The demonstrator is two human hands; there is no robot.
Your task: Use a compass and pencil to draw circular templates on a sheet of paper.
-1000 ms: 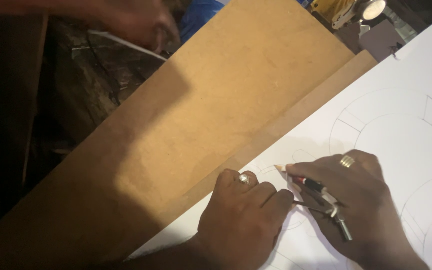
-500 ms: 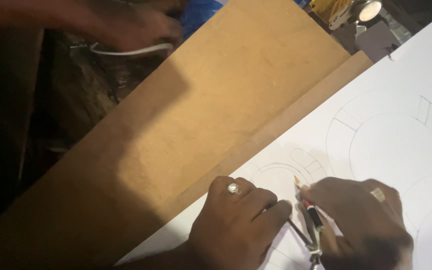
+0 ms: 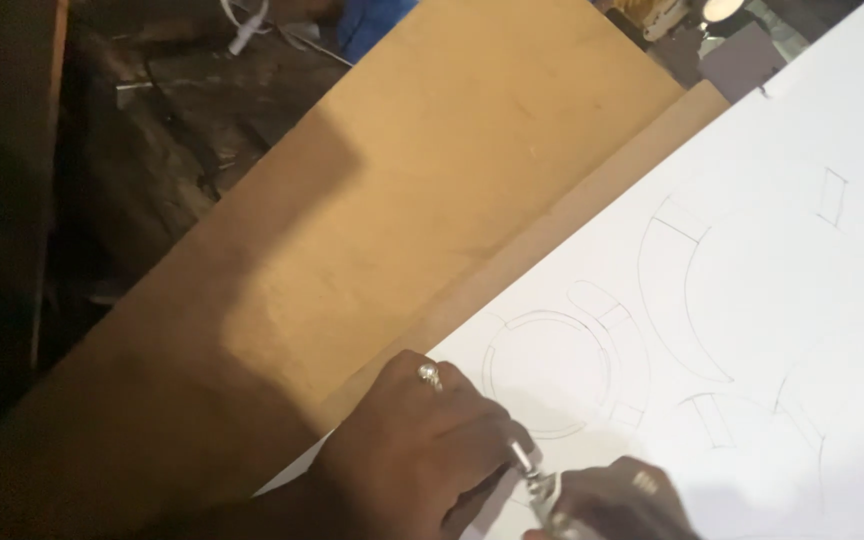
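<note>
So from the head cam I'm looking down at a big white sheet of paper (image 3: 752,330) lying across the right side of the desk, on top of a tan board (image 3: 432,200) that runs diagonally from the lower left up to the top edge. A second, slightly darker strip of board (image 3: 552,240) peeks out along the paper's left edge.

The paper has pencil lines all over it: a double-ringed circle (image 3: 549,372) near the bottom edge, plus bigger arcs and small boxy segments further right and up.

Left hand (image 3: 417,455) sits at the bottom edge of the paper, fingers curled in and closed around the upper part of a metal compass (image 3: 535,480). There's a ring (image 3: 430,374) on one finger. Right hand (image 3: 617,505) is just beside it at the very bottom of the view, mostly cut off by the frame; it's touching the lower part of the compass, and it looks closed on it, though I can't see the fingers properly. The compass itself is just below the drawn circle, squeezed between the two hands, and I can't make out where its tip lands.

Off the board, top left is dark, with a white cable (image 3: 247,30) and something blue (image 3: 372,25) by the far edge. Top right corner has a small lit-up round thing (image 3: 722,10), too blurry to tell what it is
</note>
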